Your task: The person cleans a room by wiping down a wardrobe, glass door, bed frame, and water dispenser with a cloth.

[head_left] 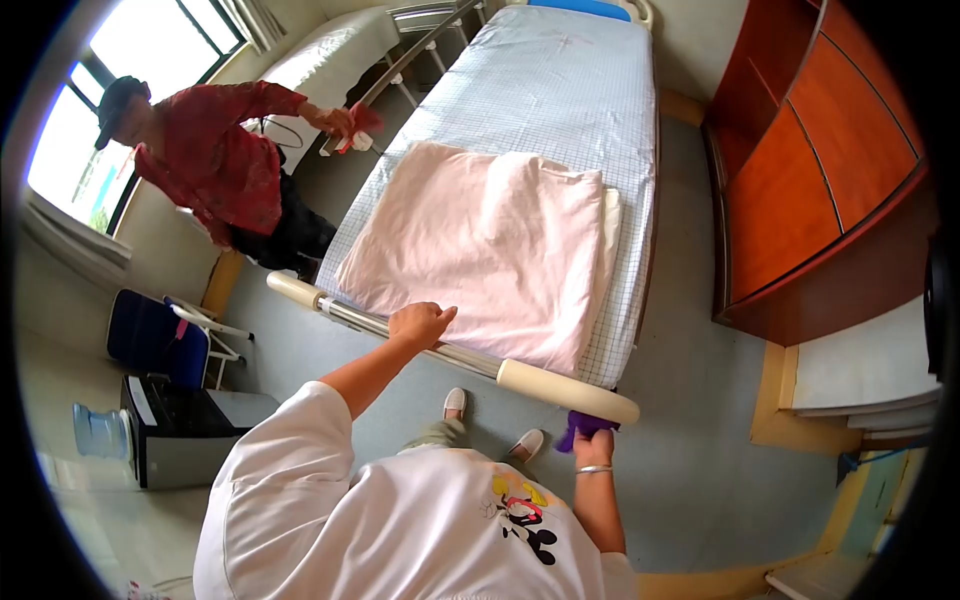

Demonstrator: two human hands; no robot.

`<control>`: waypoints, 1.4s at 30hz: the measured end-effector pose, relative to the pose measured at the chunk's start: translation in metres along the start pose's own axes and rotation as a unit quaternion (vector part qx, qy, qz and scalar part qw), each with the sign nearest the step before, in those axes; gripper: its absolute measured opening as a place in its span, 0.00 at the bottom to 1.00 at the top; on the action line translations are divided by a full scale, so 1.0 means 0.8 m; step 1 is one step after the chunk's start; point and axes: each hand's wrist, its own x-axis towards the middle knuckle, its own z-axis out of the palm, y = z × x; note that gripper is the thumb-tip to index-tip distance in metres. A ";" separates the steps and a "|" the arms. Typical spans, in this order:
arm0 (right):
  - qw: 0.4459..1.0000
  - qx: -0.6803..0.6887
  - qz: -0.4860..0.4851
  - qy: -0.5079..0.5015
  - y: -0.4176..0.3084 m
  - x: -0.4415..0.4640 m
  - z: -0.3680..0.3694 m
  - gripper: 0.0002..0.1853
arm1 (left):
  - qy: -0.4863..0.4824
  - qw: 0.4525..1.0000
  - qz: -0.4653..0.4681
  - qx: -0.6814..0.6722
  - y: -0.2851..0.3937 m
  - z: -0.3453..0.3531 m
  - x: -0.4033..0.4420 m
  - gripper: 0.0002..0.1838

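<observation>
My left hand (422, 325) is closed over the metal rail (360, 317) at the foot of the bed, its fingers curled and the thumb pointing right. Just beyond it lies a folded pale pink blanket (480, 240) on the blue checked sheet (520, 90). My right hand (597, 447) grips a purple cloth (577, 430) below the cream padded end (565, 390) of the footboard. Part of that cloth is hidden by my fingers and the footboard.
Across the bed stands a person in a red shirt (225, 150), holding a red cloth (362, 128). A second bed (330, 50) is by the window. A wooden cabinet (800, 190) stands right; a folding chair (160, 340) and a black water dispenser (180, 420) are at left.
</observation>
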 end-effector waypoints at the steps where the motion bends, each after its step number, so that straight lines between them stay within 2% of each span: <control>1: 1.000 -0.014 0.002 -0.001 0.000 -0.009 0.008 0.11 | 0.004 1.000 -0.009 -0.003 0.001 0.003 -0.001 0.24; 3: 0.987 -0.105 -0.119 -0.004 -0.004 -0.034 0.032 0.11 | 0.054 0.997 -0.011 -0.052 -0.001 0.005 -0.002 0.23; 5: 0.972 -0.165 -0.166 -0.013 0.006 -0.038 0.030 0.12 | 0.065 0.997 -0.018 -0.030 0.002 0.003 -0.004 0.22; 6: 0.958 -0.166 -0.228 -0.042 0.014 -0.054 0.038 0.13 | 0.091 0.996 -0.011 -0.011 -0.006 0.013 0.006 0.21; 7: 0.917 -0.259 -0.295 -0.071 0.018 -0.056 0.034 0.12 | 0.067 0.996 -0.020 -0.049 0.000 0.001 -0.005 0.20; 8: 0.923 -0.241 -0.274 -0.123 0.024 0.001 -0.003 0.12 | 0.061 0.997 -0.033 -0.030 0.000 0.000 -0.003 0.20; 10: 0.897 -0.382 -0.223 -0.004 0.009 0.041 0.003 0.14 | 0.061 0.997 -0.037 -0.024 -0.002 -0.002 -0.004 0.19; 11: 0.888 -0.372 -0.264 -0.055 0.007 0.047 0.005 0.19 | 0.051 0.998 -0.030 -0.027 -0.005 0.002 0.000 0.19; 12: 0.850 -0.445 -0.274 -0.065 0.003 0.047 0.013 0.19 | 0.060 0.998 -0.025 -0.021 -0.006 0.002 -0.001 0.19; 13: 0.886 -0.402 -0.223 -0.055 0.001 0.047 0.021 0.19 | 0.054 0.998 -0.020 -0.016 -0.006 0.001 -0.001 0.19; 15: 0.881 -0.398 -0.227 -0.115 0.000 0.018 0.036 0.19 | 0.070 0.997 -0.010 -0.005 -0.007 0.002 -0.002 0.20; 16: 0.925 -0.332 -0.160 -0.092 -0.003 -0.008 0.061 0.14 | 0.074 0.997 -0.016 -0.008 -0.009 0.001 -0.001 0.20; 22: 0.870 -0.411 -0.186 -0.197 -0.016 0.073 -0.045 0.15 | 0.073 0.996 0.005 -0.042 -0.014 0.001 -0.005 0.18; 23: 0.868 -0.414 -0.189 -0.199 -0.015 0.046 -0.034 0.15 | 0.075 0.996 0.005 -0.046 -0.015 0.002 -0.005 0.18; 25: 0.883 -0.408 -0.169 -0.157 -0.027 -0.079 0.017 0.17 | 0.109 0.992 0.033 -0.057 -0.017 0.004 -0.006 0.18; 28: 0.906 -0.377 -0.151 -0.121 -0.059 -0.154 0.039 0.16 | 0.142 0.986 0.047 -0.078 -0.021 0.011 -0.005 0.18; 29: 0.900 -0.388 -0.175 -0.094 -0.069 -0.184 0.053 0.16 | 0.155 0.983 0.057 -0.078 -0.022 0.010 -0.007 0.18; 31: 0.767 -0.517 -0.350 -0.150 -0.095 -0.204 0.045 0.16 | 0.147 0.982 0.066 -0.094 -0.023 0.011 -0.008 0.18; 32: 0.764 -0.518 -0.354 -0.149 -0.099 -0.216 0.055 0.16 | 0.152 0.982 0.067 -0.095 -0.023 0.012 -0.008 0.18; 33: 0.573 -0.622 -0.493 -0.201 -0.098 -0.226 0.075 0.16 | 0.157 0.981 0.067 -0.095 -0.023 0.013 -0.007 0.18; 34: 0.343 -0.684 -0.598 -0.239 -0.100 -0.229 0.088 0.16 | 0.159 0.980 0.069 -0.098 -0.025 0.013 -0.008 0.18; 35: 0.264 -0.683 -0.622 -0.279 -0.099 -0.208 0.093 0.16 | 0.168 0.977 0.074 -0.109 -0.025 0.014 -0.010 0.18; 37: 0.186 -0.735 -0.595 -0.268 -0.076 -0.162 0.090 0.18 | 0.182 0.972 0.079 -0.122 -0.027 0.016 -0.011 0.17; 39: 0.098 -0.698 -0.669 -0.234 -0.041 -0.161 0.116 0.24 | 0.214 0.967 0.087 -0.104 -0.029 0.022 -0.008 0.17; 40: 0.135 -0.734 -0.623 -0.236 -0.036 -0.172 0.130 0.34 | 0.216 0.967 0.086 -0.106 -0.031 0.021 -0.006 0.17; 41: 0.134 -0.735 -0.623 -0.234 -0.033 -0.179 0.142 0.34 | 0.219 0.966 0.084 -0.110 -0.031 0.024 -0.004 0.17; 42: 0.135 -0.766 -0.571 -0.261 -0.033 -0.183 0.153 0.37 | 0.221 0.965 0.084 -0.115 -0.029 0.027 -0.005 0.16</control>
